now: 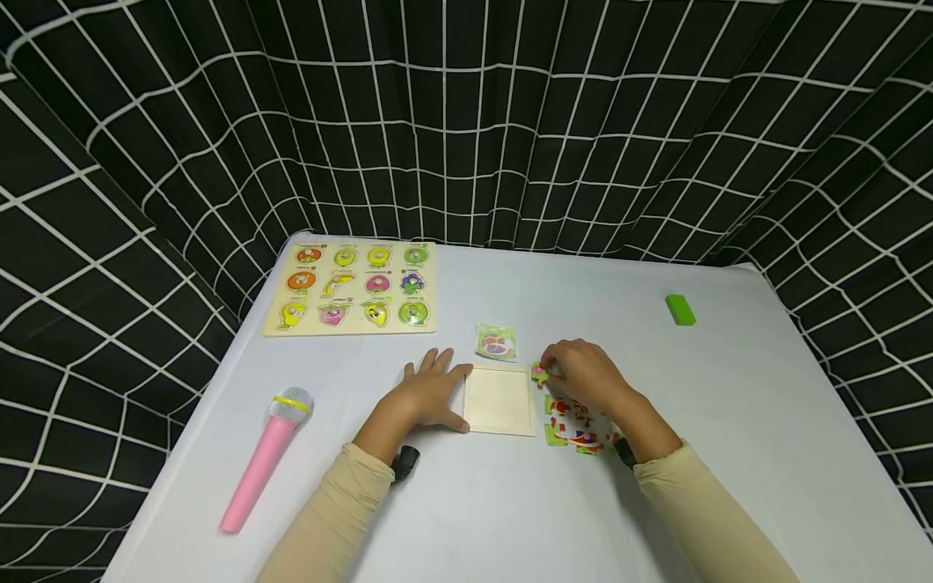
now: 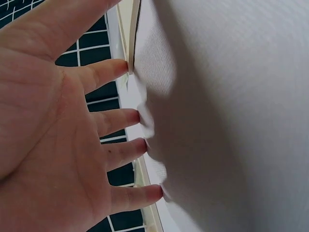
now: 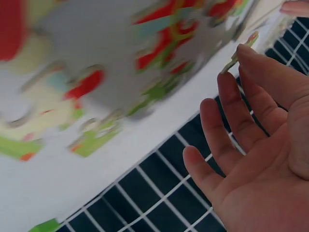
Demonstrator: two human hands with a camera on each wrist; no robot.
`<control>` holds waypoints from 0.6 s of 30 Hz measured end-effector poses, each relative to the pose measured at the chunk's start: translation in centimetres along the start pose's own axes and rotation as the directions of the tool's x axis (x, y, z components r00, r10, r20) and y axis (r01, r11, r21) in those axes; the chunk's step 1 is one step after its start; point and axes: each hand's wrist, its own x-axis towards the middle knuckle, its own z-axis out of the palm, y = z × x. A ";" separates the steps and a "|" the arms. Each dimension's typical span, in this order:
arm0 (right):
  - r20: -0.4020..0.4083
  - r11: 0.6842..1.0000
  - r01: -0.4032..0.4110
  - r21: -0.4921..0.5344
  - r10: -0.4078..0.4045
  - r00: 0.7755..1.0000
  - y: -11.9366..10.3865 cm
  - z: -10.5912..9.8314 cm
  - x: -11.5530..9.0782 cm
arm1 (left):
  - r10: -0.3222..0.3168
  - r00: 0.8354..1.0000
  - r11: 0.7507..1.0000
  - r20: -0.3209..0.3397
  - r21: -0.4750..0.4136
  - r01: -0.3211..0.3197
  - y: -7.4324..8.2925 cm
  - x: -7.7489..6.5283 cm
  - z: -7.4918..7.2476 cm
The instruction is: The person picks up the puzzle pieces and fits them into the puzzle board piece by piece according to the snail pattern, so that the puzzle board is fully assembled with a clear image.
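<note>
A shallow, pale wooden puzzle tray (image 1: 500, 402) lies on the white table in the head view. My left hand (image 1: 430, 395) has its fingers spread, the thumb and index finger touching the tray's left edge. In the left wrist view the index fingertip meets the tray's side (image 2: 126, 29). Between thumb and fingers, my right hand (image 1: 585, 374) pinches a jigsaw piece (image 1: 539, 374) with green and pink on it, just right of the tray. Several loose jigsaw pieces (image 1: 556, 435) in red, green and white lie below that hand, partly hidden by its wrist.
A small picture card (image 1: 496, 342) lies behind the tray. Farther back left is a fruit puzzle board (image 1: 350, 289). A pink toy microphone (image 1: 266, 457) lies at the left, a green block (image 1: 680, 310) at the back right. Black grid-patterned curtain (image 1: 481, 121) surrounds the table.
</note>
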 end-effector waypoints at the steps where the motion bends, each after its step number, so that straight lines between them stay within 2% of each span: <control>1: -0.006 1.000 0.015 0.000 -0.015 1.000 -0.3 -0.1 0.1 | 0.002 1.000 1.000 0.000 0.000 -0.002 0.1 0.1 0.0; 6: -0.030 0.994 0.112 0.002 -0.112 0.993 -2.2 0.1 0.8 | 0.005 1.000 1.000 0.000 0.021 -0.005 0.2 0.3 -0.1; 13: -0.040 0.970 0.242 0.020 -0.241 0.970 -5.1 1.3 2.3 | -0.012 1.000 0.999 0.004 0.033 0.012 0.3 0.3 -0.3; 18: -0.058 0.962 0.273 0.007 -0.272 0.960 -6.2 2.5 2.9 | -0.020 1.000 0.999 0.005 0.029 0.020 0.3 0.1 -0.3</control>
